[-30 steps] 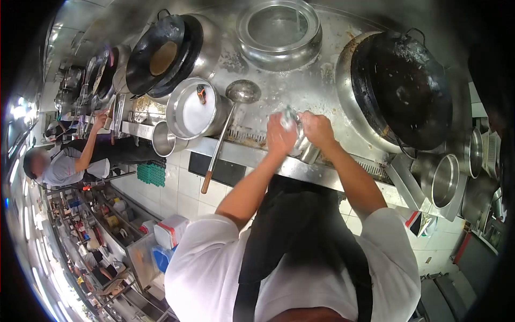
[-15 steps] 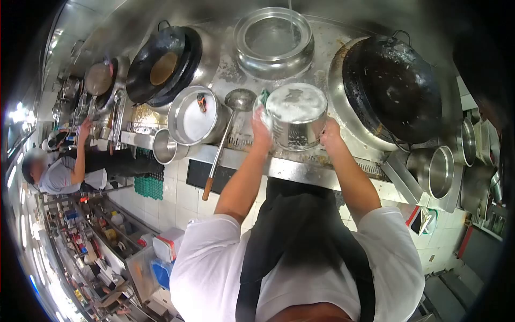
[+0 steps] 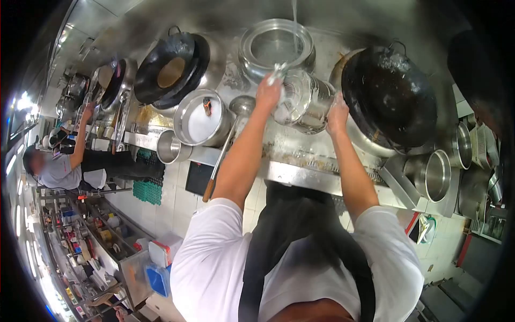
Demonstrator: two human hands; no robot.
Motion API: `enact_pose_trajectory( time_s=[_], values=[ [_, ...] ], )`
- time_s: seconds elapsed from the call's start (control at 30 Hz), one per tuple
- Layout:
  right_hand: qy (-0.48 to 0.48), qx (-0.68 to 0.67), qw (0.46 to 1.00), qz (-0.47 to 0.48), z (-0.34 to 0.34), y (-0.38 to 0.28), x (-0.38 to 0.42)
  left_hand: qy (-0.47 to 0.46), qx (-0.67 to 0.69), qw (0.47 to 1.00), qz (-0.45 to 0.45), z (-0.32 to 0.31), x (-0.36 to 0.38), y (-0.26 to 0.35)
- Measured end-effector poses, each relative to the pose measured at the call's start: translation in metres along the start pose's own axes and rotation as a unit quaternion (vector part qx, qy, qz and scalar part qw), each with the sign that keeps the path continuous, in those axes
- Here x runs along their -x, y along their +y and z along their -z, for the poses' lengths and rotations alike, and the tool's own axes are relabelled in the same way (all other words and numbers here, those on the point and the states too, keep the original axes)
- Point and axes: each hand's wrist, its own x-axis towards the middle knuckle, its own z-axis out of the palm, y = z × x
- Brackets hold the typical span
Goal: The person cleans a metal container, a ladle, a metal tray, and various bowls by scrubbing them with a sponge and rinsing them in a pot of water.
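From the head camera we see our left hand (image 3: 268, 92) and right hand (image 3: 338, 114) lifted over the worktop (image 3: 300, 153), holding between them a round steel pot (image 3: 303, 101) tipped on its side, its mouth turned left. The left grip is closed on the pot's rim together with a pale cloth (image 3: 278, 71); the right grip presses on the pot's base end. The pot is shiny and wet, cylindrical, and hangs just in front of a wide steel basin (image 3: 276, 48) sunk in the worktop. To the right sits a blackened, rough-crusted wok (image 3: 394, 94); to the left a smooth steel pan (image 3: 203, 119) and a long ladle (image 3: 228, 139) with a wooden handle.
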Motion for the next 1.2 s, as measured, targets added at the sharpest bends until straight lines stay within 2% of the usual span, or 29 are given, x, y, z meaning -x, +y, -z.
enact_pose_trajectory(
  time_s=[0.07,0.1,0.17,0.2,0.27,0.33,0.4,0.43,0.47,0.57,0.67,0.7,0.73,0.77,0.8,0.83,0.87,0.93,0.97,1.0,1.07,1.13,1.17,1.2],
  values=[
    [0.017,0.065,0.997,0.032,-0.001,-0.002,-0.002,0.015,-0.063,0.997,-0.040,-0.006,0.015,-0.041],
    [0.034,0.091,0.994,0.045,-0.004,0.000,-0.003,0.031,-0.075,0.985,-0.151,-0.011,0.022,-0.027],
    [0.000,0.208,0.973,0.103,0.000,0.016,0.001,0.069,-0.085,0.936,-0.335,-0.030,0.057,-0.001],
    [-0.028,0.273,0.953,0.129,0.002,0.024,0.006,0.052,-0.073,0.968,-0.235,-0.025,0.054,0.008],
    [-0.049,0.197,0.979,0.028,-0.005,0.016,0.020,0.021,-0.043,0.998,-0.028,-0.005,0.020,0.018],
    [-0.047,0.103,0.992,-0.058,-0.014,-0.007,0.019,0.041,-0.051,0.998,-0.005,-0.007,0.003,-0.047],
    [-0.026,0.087,0.994,-0.058,-0.016,-0.013,0.006,0.004,0.045,0.999,-0.015,-0.012,0.026,-0.071],
    [-0.025,0.108,0.992,-0.056,-0.014,-0.012,0.002,0.061,-0.022,0.984,-0.165,-0.021,0.052,-0.056],
    [-0.025,0.133,0.989,-0.057,-0.010,-0.010,0.001,0.117,-0.085,0.941,-0.307,-0.030,0.073,-0.030],
    [-0.082,0.263,0.948,0.160,-0.009,-0.007,0.002,0.115,-0.211,0.867,-0.435,-0.016,0.063,0.017],
    [-0.219,0.357,0.857,0.300,-0.024,-0.042,0.005,-0.056,-0.215,0.921,-0.321,0.011,0.006,0.011],
    [-0.217,0.326,0.887,0.245,-0.027,-0.047,0.007,-0.103,-0.092,0.983,-0.122,0.027,-0.008,0.010],
    [-0.189,0.324,0.899,0.225,-0.029,-0.051,0.005,-0.143,0.038,0.986,0.076,0.043,-0.028,0.012],
    [-0.158,0.322,0.911,0.202,-0.028,-0.050,0.005,-0.142,0.199,0.962,0.118,0.052,-0.050,-0.025],
    [-0.126,0.318,0.923,0.175,-0.026,-0.047,0.009,-0.139,0.352,0.911,0.162,0.052,-0.063,-0.061],
    [-0.095,0.308,0.917,0.235,-0.028,-0.045,0.013,-0.077,0.328,0.928,0.157,0.046,-0.055,-0.056],
    [-0.077,0.310,0.921,0.220,-0.033,-0.044,0.013,-0.017,0.299,0.942,0.151,0.039,-0.040,-0.055],
    [-0.048,0.326,0.928,0.177,-0.030,-0.035,0.023,0.035,0.295,0.935,0.192,0.021,-0.023,-0.076],
    [-0.033,0.368,0.910,0.189,-0.026,-0.026,0.021,0.030,0.325,0.917,0.231,0.012,-0.022,-0.101],
    [0.005,0.346,0.921,0.181,-0.029,-0.021,0.019,0.028,0.355,0.896,0.265,0.005,-0.024,-0.115],
    [0.076,0.300,0.938,0.155,-0.033,-0.011,0.022,-0.039,0.426,0.835,0.347,-0.005,-0.005,-0.113],
    [0.064,0.318,0.903,0.280,-0.039,-0.008,0.021,-0.157,0.526,0.797,0.252,-0.021,0.030,-0.116],
    [0.060,0.324,0.881,0.341,-0.041,-0.007,0.022,-0.131,0.532,0.794,0.262,-0.028,0.037,-0.112],
    [0.011,0.366,0.869,0.333,-0.041,-0.007,0.026,-0.107,0.538,0.791,0.270,-0.033,0.044,-0.085]
  ],
)
